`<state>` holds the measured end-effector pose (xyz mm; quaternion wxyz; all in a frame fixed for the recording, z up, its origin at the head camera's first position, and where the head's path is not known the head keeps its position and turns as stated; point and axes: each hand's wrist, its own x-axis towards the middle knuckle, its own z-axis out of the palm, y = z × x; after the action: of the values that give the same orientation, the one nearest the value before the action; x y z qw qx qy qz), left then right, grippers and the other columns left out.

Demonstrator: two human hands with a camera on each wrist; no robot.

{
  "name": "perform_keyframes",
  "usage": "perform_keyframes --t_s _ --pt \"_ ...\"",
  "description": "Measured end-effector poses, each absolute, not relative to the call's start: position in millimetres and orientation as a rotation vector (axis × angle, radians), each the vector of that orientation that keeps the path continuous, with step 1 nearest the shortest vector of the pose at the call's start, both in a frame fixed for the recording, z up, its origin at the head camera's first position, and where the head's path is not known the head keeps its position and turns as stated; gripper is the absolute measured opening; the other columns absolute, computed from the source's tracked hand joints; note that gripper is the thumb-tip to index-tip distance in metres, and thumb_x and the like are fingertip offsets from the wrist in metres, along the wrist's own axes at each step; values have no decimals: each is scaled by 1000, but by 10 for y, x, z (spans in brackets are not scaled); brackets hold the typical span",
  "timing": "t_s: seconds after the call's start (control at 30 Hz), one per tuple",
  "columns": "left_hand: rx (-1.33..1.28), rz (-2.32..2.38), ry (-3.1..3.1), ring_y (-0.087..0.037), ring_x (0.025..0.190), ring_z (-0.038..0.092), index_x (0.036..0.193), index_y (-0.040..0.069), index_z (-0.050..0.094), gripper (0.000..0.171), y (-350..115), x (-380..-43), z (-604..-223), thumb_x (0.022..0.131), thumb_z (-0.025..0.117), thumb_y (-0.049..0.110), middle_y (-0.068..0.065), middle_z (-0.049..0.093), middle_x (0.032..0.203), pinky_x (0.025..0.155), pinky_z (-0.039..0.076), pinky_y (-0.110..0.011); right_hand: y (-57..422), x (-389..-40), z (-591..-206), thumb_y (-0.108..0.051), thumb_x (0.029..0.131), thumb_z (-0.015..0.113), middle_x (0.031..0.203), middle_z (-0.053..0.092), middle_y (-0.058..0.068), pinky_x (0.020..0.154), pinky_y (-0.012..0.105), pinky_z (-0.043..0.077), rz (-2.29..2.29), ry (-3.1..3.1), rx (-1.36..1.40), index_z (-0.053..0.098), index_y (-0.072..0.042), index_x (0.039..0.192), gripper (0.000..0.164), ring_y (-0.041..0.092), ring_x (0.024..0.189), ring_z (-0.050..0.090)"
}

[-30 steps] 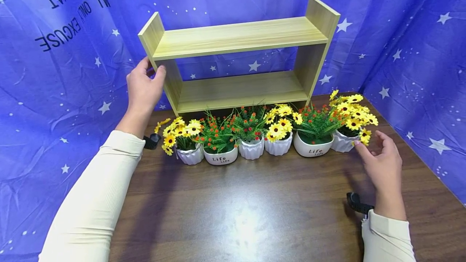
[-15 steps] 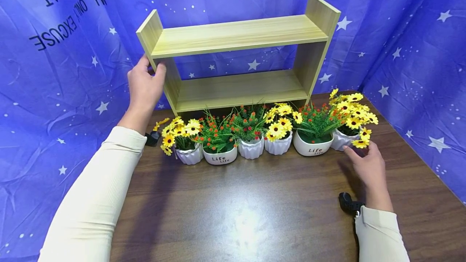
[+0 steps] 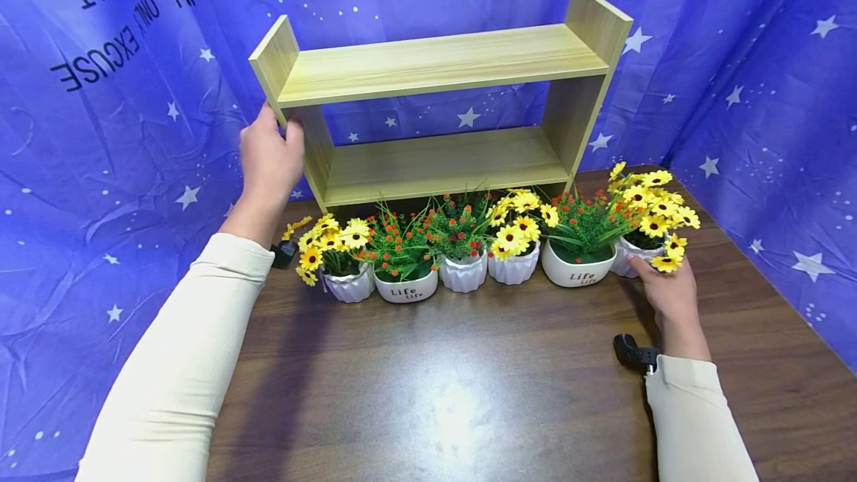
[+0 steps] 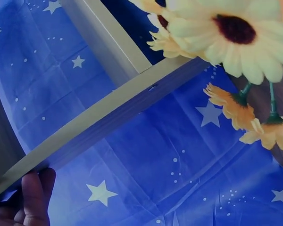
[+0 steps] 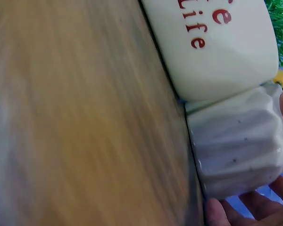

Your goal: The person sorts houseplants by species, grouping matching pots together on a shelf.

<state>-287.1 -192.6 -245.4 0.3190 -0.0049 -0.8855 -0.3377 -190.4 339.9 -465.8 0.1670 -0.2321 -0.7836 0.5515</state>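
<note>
I've closed the right hand [image 3: 669, 292] round the three-o'clock flowerpot [image 5: 240, 146], likely securing it; the left hand [image 3: 271, 158] grips the shelf [image 3: 448, 62].

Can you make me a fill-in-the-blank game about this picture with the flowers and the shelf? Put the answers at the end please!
1. The left hand grips the wooden shelf, which has ____ boards running across it.
2. The right hand holds a fluted pot whose flowers are ____.
3. On the table, ____ potted plants stand in a row.
4. The wide oval pots have the word ____ on them.

Missing words: two; yellow; six; Life.
</note>
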Motion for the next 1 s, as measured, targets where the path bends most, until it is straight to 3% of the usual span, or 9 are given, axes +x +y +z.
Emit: perform_keyframes --t_s 0.3,0.6,0.8,1.0 --pt "36 -858 -2344 -44 113 62 122 4 61 32 -1904 -2869 -2467 101 49 24 -22 68 117 90 43 -55 3308 -2056 -4714 -14 86 74 152 40 5 111 25 27 1733 -1998 -713 35 -17 154 78 12 133 38" --pt "31 -873 -2328 -42 113 62 122 4 61 32 -1903 -2868 -2482 100 51 24 -22 68 117 91 43 -55 3319 -2183 -4707 -13 82 78 134 50 1 106 22 32 1820 -1834 -752 44 -9 143 70 13 125 44" --pt "50 -867 -2334 -43 114 61 123 5 61 32 -1895 -2864 -2470 100 50 25 -22 67 119 91 43 -55 3348 -2222 -4690 -13 89 70 156 33 8 111 18 24 1752 -1906 -704 32 -14 154 76 10 136 33" --pt "65 -869 -2346 -43 114 61 124 6 61 33 -1888 -2858 -2475 101 49 26 -22 67 118 90 42 -55 3314 -2249 -4684 -11 91 67 156 32 11 109 17 26 1802 -1827 -746 29 -14 154 73 11 137 34"
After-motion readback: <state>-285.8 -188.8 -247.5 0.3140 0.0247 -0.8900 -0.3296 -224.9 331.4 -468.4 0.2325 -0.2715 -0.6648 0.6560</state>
